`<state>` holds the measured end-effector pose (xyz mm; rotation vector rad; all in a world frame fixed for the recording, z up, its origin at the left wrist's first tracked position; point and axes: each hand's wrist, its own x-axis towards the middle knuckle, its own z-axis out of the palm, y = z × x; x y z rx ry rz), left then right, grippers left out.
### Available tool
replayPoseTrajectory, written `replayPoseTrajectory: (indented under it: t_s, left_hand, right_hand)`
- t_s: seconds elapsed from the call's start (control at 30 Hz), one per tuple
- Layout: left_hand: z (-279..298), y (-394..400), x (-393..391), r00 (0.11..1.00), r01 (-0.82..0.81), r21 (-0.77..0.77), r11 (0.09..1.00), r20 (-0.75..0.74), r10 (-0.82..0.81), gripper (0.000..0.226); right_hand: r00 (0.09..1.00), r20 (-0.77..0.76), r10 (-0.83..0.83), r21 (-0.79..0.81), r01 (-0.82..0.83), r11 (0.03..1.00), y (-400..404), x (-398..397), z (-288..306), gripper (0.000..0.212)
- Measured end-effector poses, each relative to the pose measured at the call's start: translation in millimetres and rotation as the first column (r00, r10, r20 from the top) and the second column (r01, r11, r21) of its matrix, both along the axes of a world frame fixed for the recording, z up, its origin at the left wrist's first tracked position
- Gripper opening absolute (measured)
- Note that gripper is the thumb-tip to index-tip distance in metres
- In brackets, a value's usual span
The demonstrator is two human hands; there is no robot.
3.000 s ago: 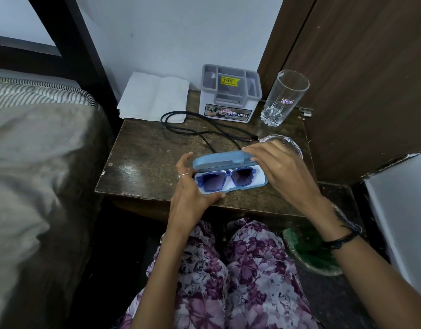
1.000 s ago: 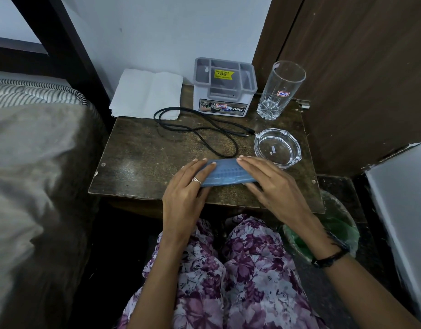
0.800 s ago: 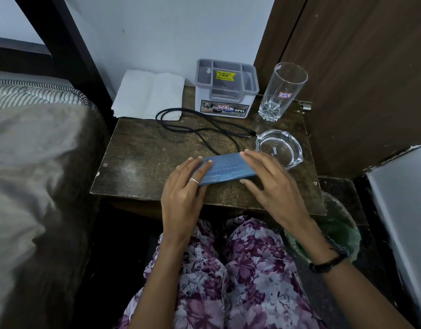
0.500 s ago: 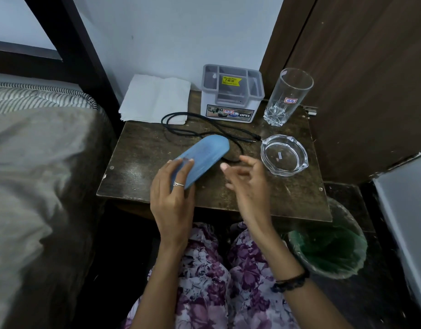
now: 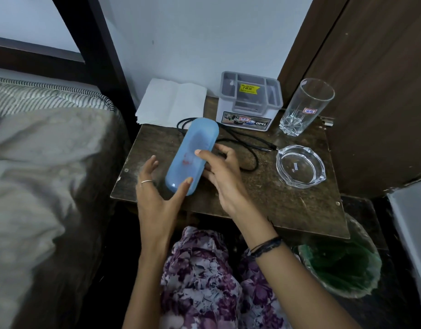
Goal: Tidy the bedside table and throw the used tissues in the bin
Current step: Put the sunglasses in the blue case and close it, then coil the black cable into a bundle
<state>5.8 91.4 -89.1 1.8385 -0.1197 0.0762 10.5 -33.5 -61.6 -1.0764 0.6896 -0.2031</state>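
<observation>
Beside the bed, my small dark wooden counter point(image 5: 288, 203) is standing against a pale wall and a brown door. I am setting the closed blue glasses case point(image 5: 191, 157) down on its left half, its long axis running away from me. My left hand point(image 5: 157, 198) is spreading its fingers loosely, with the thumb touching the case's near end and the other fingers hovering just beside its left edge. My right hand point(image 5: 219, 172) is steadying the right side, thumb lying on the lid and fingers lightly bent against the far flank; neither grip is really clamping.

I judge that I am placing and straightening the case. The next move calls for letting go and dealing with the black cable point(image 5: 245, 148) looping beside and behind the case, perhaps coiling it. A folded white tissue point(image 5: 171, 103) is lying at the back left corner, overhanging the edge, and the green-lined bin point(image 5: 342, 269) is waiting on the floor at my right.

The grey organiser box point(image 5: 250, 100) is reading "OPEL" on its front, with a yellow price sticker inside that I am reading as about 49.00. The tall glass point(image 5: 304, 108) is wearing a small sticker marked "166". The glass ashtray point(image 5: 299, 166) is sitting near the right edge.
</observation>
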Motion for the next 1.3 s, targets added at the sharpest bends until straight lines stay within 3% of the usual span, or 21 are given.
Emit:
replayPoseTrajectory:
  t_s: [0.13,0.3,0.57,0.77,0.83,0.93,1.0,1.07,1.17,1.3]
  left_hand:
    - [-11.6,11.8,5.0,0.999,-0.009,0.113,0.994,-0.029,0.012,0.076]
    - [-13.4,17.3,7.2,0.994,-0.107,0.112,0.988,-0.007,0.109,0.068]
    - [-9.8,17.3,5.3,0.982,-0.186,0.095,0.978,-0.028,0.189,0.066]
    - [-8.3,16.4,4.3,0.974,-0.220,0.128,0.967,-0.025,0.225,0.065]
    - [-8.0,16.1,4.1,0.974,-0.221,0.137,0.966,-0.025,0.227,0.066]
    - [-6.1,14.0,2.1,0.974,-0.226,0.146,0.963,0.028,0.224,0.064]
    - [-2.8,10.9,-0.4,0.973,-0.228,0.142,0.963,0.071,0.220,0.058]
    - [2.4,6.0,-3.8,0.969,-0.223,0.143,0.964,0.143,0.203,0.050]
    - [10.5,-5.5,-11.6,0.964,-0.179,0.129,0.975,0.222,0.148,0.037]
    - [16.4,-23.4,-22.6,0.975,-0.070,0.119,0.990,0.220,0.043,0.023]
  right_hand:
    - [0.999,0.020,0.029,0.039,-0.030,0.999,14.0,16.4,-7.6,0.033]
    - [0.996,0.023,0.081,0.086,-0.082,0.993,24.4,30.7,-13.1,0.034]
    - [0.989,-0.050,0.139,-0.168,-0.145,0.975,31.3,38.6,-22.7,0.035]
    - [0.980,-0.083,0.183,-0.373,-0.201,0.906,29.9,33.6,-22.1,0.033]
    - [0.980,-0.105,0.171,-0.540,-0.200,0.817,22.0,28.7,-19.1,0.029]
    - [0.988,-0.116,0.098,-0.864,-0.149,0.481,-0.9,18.2,-14.8,0.023]
    - [0.989,-0.145,0.025,-0.953,-0.147,0.266,-19.5,10.6,-11.5,0.025]
    - [0.974,-0.221,-0.049,-0.969,-0.214,0.121,-35.8,2.7,-12.8,0.031]
    - [0.937,-0.329,-0.117,-0.944,-0.321,0.080,-48.3,-13.0,-17.4,0.031]
    - [0.955,-0.280,-0.102,-0.960,-0.275,0.055,-47.5,-28.3,-21.2,0.015]
